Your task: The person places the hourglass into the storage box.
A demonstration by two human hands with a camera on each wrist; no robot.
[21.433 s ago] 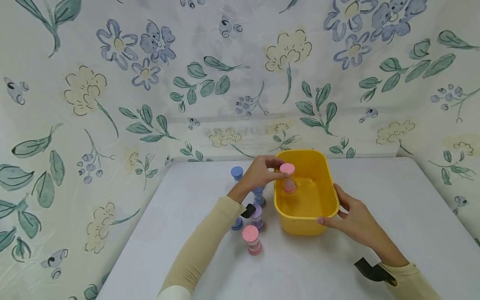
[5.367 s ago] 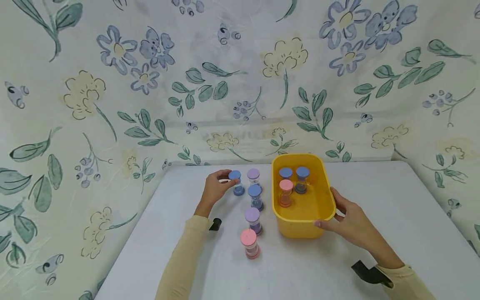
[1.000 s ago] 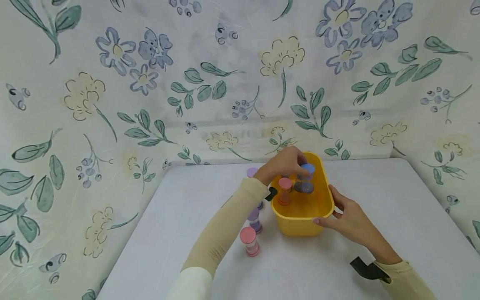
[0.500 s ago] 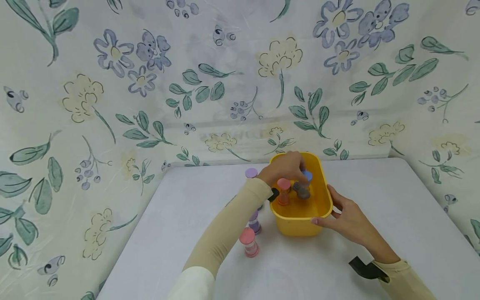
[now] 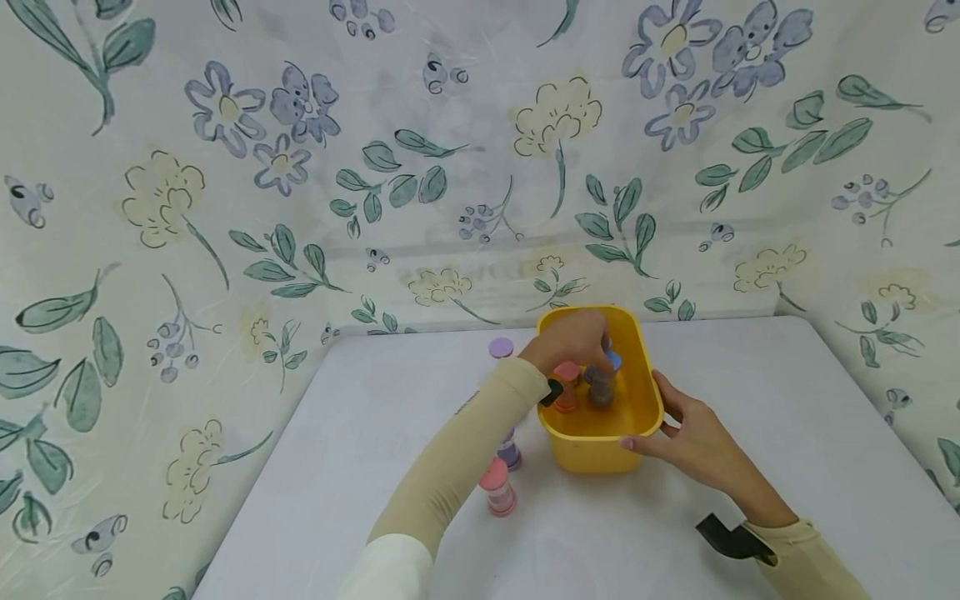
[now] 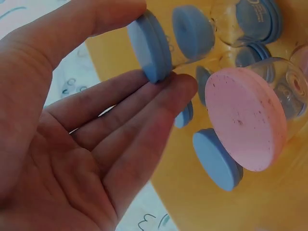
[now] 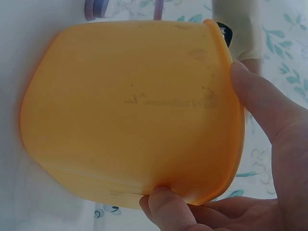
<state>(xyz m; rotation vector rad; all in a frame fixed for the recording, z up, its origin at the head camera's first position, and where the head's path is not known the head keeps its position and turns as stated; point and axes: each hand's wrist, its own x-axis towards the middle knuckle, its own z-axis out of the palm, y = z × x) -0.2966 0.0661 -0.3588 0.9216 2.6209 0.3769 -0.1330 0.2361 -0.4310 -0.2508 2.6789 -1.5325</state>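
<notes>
My left hand (image 5: 573,337) reaches down inside a yellow plastic bin (image 5: 600,455). Thumb and fingers pinch the cap of a blue sand timer (image 6: 150,45), which stands among other blue-capped timers. A pink sand timer (image 5: 566,398) stands in the bin beside my left wrist; its pink cap (image 6: 243,120) looms large in the left wrist view. At the bin's near right corner, my right hand (image 5: 701,440) grips the rim. In the right wrist view its thumb lies on the rim and its fingers touch the bin's outer wall (image 7: 130,101).
On the white table (image 5: 360,417), left of the bin, stand a lilac-capped timer (image 5: 501,347) at the back, a purple timer (image 5: 509,452) and a pink timer (image 5: 497,492) nearer me. My left sleeve (image 5: 442,458) covers part of that row. Floral cloth (image 5: 450,208) hangs behind.
About five seconds ago my left hand held the blue timer on the table's left; it is now inside the bin. Over the last second it sank lower. My right hand has kept the rim.
</notes>
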